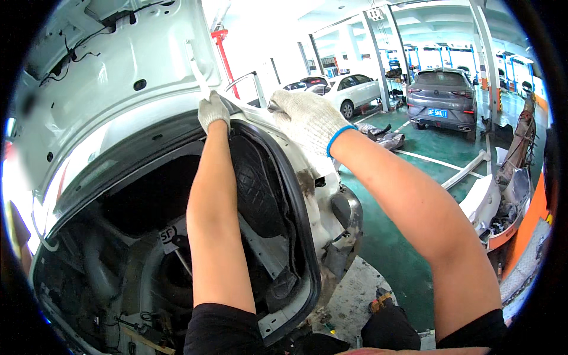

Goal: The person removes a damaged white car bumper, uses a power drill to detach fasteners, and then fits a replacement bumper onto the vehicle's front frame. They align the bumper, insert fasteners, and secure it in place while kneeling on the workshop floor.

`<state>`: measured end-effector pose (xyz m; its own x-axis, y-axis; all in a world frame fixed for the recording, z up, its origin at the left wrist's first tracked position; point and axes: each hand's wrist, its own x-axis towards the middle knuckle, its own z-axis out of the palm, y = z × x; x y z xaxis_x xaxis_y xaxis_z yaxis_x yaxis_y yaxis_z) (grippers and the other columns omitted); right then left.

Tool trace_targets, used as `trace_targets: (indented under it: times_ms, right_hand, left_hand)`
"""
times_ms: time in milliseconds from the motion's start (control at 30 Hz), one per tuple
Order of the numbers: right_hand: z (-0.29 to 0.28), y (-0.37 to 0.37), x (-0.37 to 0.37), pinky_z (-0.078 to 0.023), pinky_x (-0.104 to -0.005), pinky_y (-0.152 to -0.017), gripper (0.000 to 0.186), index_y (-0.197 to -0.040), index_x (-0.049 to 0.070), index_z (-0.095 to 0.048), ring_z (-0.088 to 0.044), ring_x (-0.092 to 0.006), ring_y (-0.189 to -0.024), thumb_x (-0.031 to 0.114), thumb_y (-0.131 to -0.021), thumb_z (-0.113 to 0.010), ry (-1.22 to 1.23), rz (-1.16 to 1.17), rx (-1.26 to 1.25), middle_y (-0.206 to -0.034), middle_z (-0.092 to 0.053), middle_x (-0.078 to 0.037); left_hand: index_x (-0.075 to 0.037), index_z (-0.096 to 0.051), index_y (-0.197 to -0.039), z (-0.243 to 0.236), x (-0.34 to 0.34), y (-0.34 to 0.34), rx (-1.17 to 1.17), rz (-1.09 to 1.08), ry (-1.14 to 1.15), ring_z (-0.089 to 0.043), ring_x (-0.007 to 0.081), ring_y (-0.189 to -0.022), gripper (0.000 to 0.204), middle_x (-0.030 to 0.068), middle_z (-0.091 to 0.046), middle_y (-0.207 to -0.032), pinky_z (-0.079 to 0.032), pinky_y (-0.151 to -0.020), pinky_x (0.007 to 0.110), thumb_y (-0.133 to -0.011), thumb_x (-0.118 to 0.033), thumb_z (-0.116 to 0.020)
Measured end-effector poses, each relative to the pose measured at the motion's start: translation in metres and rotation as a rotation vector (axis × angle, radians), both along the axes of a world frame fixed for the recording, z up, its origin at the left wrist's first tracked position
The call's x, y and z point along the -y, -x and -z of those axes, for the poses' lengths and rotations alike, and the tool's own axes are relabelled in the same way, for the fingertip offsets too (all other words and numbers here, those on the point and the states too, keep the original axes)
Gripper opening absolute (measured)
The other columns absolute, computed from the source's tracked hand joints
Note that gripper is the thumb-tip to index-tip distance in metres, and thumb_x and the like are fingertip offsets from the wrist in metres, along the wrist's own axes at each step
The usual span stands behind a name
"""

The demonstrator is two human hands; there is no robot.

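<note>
In front of me is a pale car body with its trunk lid (154, 53) raised. Both of my hands wear knitted off-white gloves. My left hand (214, 112) reaches to the far corner of the trunk opening, fingers closed at the lower end of a narrow white strip (197, 70). To its right, my right hand (305, 117), with a blue cuff edge, is curled over the rear side panel (290, 157). Its fingertips are turned away, so whatever they grip is hidden. Black rubber seal (296, 201) rims the opening below both hands.
Inside the dark trunk lie loose parts and a white printed piece (170, 236). The bare rear corner (343, 231) has exposed metal. A removed bumper (491, 204) stands at right on the green floor (408, 195). Behind are a grey car (441, 97), a white car (355, 92) and lift posts.
</note>
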<state>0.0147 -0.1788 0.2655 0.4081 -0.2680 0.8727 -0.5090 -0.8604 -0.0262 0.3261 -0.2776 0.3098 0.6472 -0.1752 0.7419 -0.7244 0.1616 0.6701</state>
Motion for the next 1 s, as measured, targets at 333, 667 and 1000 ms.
trace_targets:
  times_ms: [333,667,1000]
  right_hand:
    - [-0.003,0.002,-0.002,-0.053,-0.0538,-0.09,0.03,-0.109,0.004,-0.065,-0.07,-0.0425,-0.099,0.029,-0.098,-0.053,-0.03,-0.005,-0.034,-0.101,-0.072,-0.025]
    - [-0.003,0.004,-0.01,-0.052,-0.052,-0.094,0.032,-0.115,0.003,-0.064,-0.069,-0.0417,-0.104,0.029,-0.1,-0.053,-0.056,-0.031,-0.018,-0.106,-0.071,-0.024]
    - [0.004,0.001,0.009,-0.05,-0.0544,-0.09,0.028,-0.116,0.004,-0.058,-0.066,-0.0456,-0.1,0.026,-0.1,-0.051,0.064,-0.107,0.043,-0.103,-0.069,-0.026]
  left_hand:
    - [-0.003,-0.057,-0.136,0.013,-0.048,0.028,0.224,-0.274,-0.402,-0.056,0.0406,-0.131,0.059,0.024,-0.054,-0.141,-0.047,-0.109,0.047,-0.093,-0.042,-0.069]
    - [-0.004,-0.038,-0.157,-0.091,-0.219,-0.001,0.455,-0.731,-0.174,-0.026,0.0344,-0.155,0.083,0.0249,-0.03,-0.165,-0.028,-0.125,0.045,-0.096,-0.056,-0.06]
    - [0.002,-0.063,-0.137,-0.143,-0.435,0.006,0.341,-0.774,-1.267,-0.058,0.0389,-0.134,0.075,0.0239,-0.063,-0.14,-0.044,-0.113,0.048,-0.095,-0.061,-0.057]
